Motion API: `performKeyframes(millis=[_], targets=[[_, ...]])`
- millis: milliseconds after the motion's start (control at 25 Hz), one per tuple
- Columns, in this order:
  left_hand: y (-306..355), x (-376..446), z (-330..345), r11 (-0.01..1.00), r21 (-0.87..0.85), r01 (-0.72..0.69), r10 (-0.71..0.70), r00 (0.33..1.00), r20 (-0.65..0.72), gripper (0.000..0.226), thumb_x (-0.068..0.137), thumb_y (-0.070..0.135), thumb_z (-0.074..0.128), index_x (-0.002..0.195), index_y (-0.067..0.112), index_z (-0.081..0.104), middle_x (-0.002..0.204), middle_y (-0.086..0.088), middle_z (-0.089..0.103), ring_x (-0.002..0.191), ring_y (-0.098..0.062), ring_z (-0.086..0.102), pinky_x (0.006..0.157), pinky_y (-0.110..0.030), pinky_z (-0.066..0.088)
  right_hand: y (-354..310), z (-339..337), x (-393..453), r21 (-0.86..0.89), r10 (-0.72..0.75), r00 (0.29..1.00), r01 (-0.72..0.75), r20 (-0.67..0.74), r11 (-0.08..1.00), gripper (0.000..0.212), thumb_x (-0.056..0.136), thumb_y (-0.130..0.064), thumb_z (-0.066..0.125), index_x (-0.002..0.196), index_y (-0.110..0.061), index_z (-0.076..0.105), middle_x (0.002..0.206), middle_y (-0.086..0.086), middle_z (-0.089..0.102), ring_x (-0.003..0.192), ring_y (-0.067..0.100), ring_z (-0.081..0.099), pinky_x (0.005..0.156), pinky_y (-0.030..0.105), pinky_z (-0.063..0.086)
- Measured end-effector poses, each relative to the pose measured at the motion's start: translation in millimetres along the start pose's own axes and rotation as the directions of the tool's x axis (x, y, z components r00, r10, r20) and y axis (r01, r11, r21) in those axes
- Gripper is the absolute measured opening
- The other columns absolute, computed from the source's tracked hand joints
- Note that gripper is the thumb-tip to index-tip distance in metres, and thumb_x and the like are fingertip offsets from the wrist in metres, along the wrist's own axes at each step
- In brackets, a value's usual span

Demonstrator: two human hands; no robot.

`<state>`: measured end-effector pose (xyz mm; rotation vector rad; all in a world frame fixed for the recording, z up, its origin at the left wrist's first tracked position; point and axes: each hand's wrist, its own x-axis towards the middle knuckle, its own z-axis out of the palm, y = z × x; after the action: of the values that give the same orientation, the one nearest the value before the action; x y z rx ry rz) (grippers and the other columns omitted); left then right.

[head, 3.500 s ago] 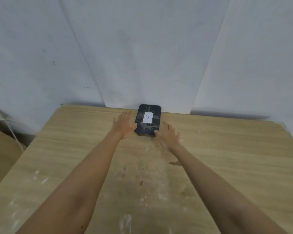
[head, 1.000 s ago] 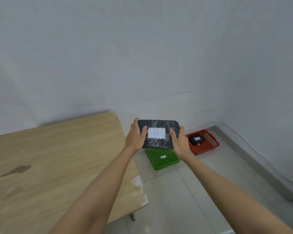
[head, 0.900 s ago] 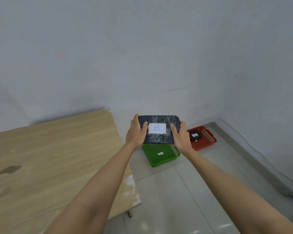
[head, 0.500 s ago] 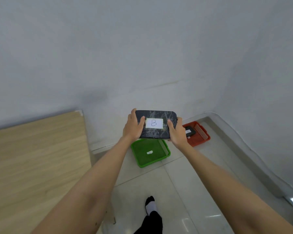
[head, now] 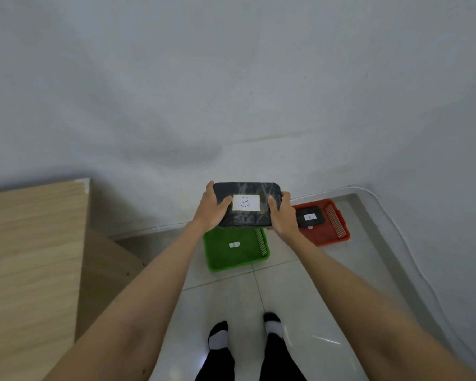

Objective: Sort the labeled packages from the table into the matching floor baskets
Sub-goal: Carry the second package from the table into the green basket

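Note:
I hold a black package (head: 248,219) with a white label reading B out in front of me, flat, above the floor. My left hand (head: 211,209) grips its left end and my right hand (head: 283,214) grips its right end. Below it on the floor sits a green basket (head: 237,257) with a small white tag inside. To its right is a red basket (head: 331,234) holding another black package (head: 310,217) with a white label. The held package overlaps the green basket's far edge in view.
The wooden table (head: 30,257) stands at the left, its corner near the wall. Grey floor tiles (head: 322,292) spread ahead; my two feet in socks (head: 245,331) stand on them. A white wall rises behind the baskets, and a cable runs along the right skirting.
I took the B package off the table with both hands, turned right and stepped toward the baskets. The view has tilted down; the green basket now lies right under the package.

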<state>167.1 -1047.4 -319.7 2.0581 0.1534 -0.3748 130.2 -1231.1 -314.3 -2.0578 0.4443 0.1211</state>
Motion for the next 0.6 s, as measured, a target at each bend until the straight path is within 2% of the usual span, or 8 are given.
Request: performKeyframes(millis=[80,200,320,400,480,600], targets=[[-8.9,13.7,15.7,0.997,-0.041,0.071,-0.072,0.997,-0.039,0.072,0.091,0.029,0.055,0.147,0.007,0.016,0.141,-0.012,0.048,0.129,-0.028,0.047,0.107,-0.04,0.039,13.8,1.5,25.3,0.002,0.025,0.999,-0.025,0.044,1.0,0.041,0.097,-0.037,0.041,0.121,-0.004,0.036,0.094,0.007,0.059,0.082,0.025,0.057,0.073,0.038,0.048],[-28.1,30.7,50.4,0.988,-0.122,0.098,-0.114,0.984,-0.137,0.064,0.088,0.022,0.061,0.14,0.009,0.027,0.131,-0.01,0.055,0.116,-0.024,0.055,0.092,-0.03,0.044,40.6,7.0,68.9,-0.029,0.001,0.992,0.002,0.127,1.0,0.044,0.098,-0.037,0.04,0.123,-0.002,0.033,0.095,0.006,0.056,0.085,0.025,0.057,0.075,0.039,0.047],[-57.3,54.6,83.7,0.962,-0.208,0.177,-0.218,0.957,-0.192,0.06,0.088,0.022,0.062,0.136,0.008,0.03,0.125,-0.011,0.059,0.105,-0.022,0.058,0.087,-0.033,0.048,79.6,25.6,109.5,-0.04,0.025,0.982,-0.018,0.187,0.999,0.041,0.099,-0.034,0.038,0.124,-0.004,0.03,0.096,0.003,0.056,0.087,0.025,0.057,0.074,0.036,0.044],[-91.5,73.1,110.0,0.947,-0.204,0.248,-0.293,0.929,-0.226,0.057,0.088,0.025,0.062,0.133,0.008,0.031,0.124,-0.013,0.06,0.107,-0.027,0.06,0.087,-0.036,0.049,118.3,46.9,133.4,0.002,0.077,0.967,-0.079,0.244,0.997,0.031,0.098,-0.026,0.039,0.12,-0.006,0.031,0.093,-0.001,0.056,0.096,0.03,0.06,0.078,0.04,0.047],[-128.7,94.6,132.0,0.942,-0.19,0.275,-0.315,0.922,-0.227,0.054,0.087,0.025,0.063,0.132,0.009,0.035,0.123,-0.012,0.06,0.105,-0.026,0.06,0.082,-0.033,0.048,159.1,73.1,156.8,0.058,0.119,0.951,-0.141,0.285,0.988,0.021,0.096,-0.018,0.04,0.114,-0.009,0.033,0.096,0.003,0.054,0.104,0.034,0.059,0.084,0.043,0.049],[-199.8,135.3,168.5,0.935,-0.213,0.284,-0.33,0.915,-0.23,0.046,0.086,0.021,0.063,0.128,0.011,0.047,0.122,-0.01,0.06,0.108,-0.026,0.06,0.086,-0.032,0.048,232.9,122.7,191.0,0.072,0.184,0.918,-0.223,0.352,0.972,0.035,0.095,-0.018,0.043,0.126,-0.008,0.032,0.11,0.008,0.054,0.109,0.034,0.058,0.094,0.052,0.05]])
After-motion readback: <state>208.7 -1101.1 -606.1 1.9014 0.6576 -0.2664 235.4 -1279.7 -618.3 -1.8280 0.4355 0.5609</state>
